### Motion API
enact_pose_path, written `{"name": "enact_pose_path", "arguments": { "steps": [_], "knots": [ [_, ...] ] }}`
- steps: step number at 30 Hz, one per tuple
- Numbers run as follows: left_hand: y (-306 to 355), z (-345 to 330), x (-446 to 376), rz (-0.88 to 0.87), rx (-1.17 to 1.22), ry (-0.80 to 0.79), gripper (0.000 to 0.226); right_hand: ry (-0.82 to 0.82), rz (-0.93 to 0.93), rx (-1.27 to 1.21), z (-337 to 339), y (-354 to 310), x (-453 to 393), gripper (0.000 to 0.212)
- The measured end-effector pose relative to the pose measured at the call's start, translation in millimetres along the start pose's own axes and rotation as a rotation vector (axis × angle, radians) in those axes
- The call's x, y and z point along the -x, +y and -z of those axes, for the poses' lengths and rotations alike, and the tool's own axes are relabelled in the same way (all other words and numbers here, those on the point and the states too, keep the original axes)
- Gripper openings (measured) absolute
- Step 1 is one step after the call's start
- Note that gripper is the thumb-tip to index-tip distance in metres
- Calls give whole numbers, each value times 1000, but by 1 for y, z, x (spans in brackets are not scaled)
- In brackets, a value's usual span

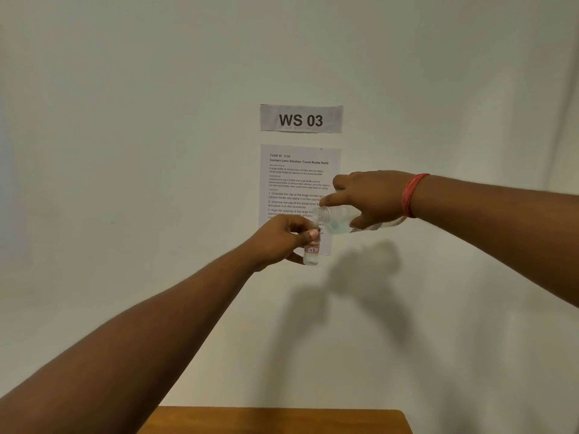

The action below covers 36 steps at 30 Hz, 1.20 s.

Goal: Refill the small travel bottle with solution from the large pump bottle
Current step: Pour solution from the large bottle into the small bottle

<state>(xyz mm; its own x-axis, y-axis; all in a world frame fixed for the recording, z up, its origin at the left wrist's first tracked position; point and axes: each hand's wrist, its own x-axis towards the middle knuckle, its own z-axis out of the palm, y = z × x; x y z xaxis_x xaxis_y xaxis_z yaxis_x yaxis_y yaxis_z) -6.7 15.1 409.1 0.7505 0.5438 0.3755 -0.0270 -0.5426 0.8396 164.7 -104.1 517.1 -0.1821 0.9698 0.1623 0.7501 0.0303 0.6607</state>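
Bottle [336,221] base seemingly behind grip [372,198]

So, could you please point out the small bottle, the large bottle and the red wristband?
small bottle [311,255]: head view, on its labelled body below the thumb.
large bottle [333,221]: head view, on its clear shoulder near the neck.
red wristband [411,195]: head view, mid-band on the right wrist.

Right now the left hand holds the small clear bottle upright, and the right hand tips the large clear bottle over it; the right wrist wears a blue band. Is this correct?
Not quite: in the head view, the band on the right wrist is red, not blue. The rest holds.
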Motion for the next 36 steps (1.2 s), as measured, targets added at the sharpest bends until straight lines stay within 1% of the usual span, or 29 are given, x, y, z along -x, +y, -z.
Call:
{"name": "enact_pose_path", "arguments": {
  "steps": [9,13,18,20,25,27,30,36],
  "knots": [
    [-11,-11,1,-2,16,11,22,10,-73,-227,-30,-7,12,74],
    [-25,-19,3,11,54,32,20,36,-111,-427,-56,-14,17,74],
    [-43,-32,8,46,73,42,27,90,-214,-668,-97,-25,21,76],
    [-51,-38,12,66,94,49,25,112,-255,-759,-116,-32,23,75],
    [-86,-57,30,119,115,52,19,148,-347,-952,-172,-62,27,75],
    [-105,-67,41,157,104,55,23,143,-380,-1038,-195,-80,30,74],
    [-138,-83,61,196,34,36,28,110,-417,-1174,-229,-110,37,73],
    [-206,-119,118,277,-108,-25,26,3,-460,-1368,-298,-185,53,79]
  ]
}}
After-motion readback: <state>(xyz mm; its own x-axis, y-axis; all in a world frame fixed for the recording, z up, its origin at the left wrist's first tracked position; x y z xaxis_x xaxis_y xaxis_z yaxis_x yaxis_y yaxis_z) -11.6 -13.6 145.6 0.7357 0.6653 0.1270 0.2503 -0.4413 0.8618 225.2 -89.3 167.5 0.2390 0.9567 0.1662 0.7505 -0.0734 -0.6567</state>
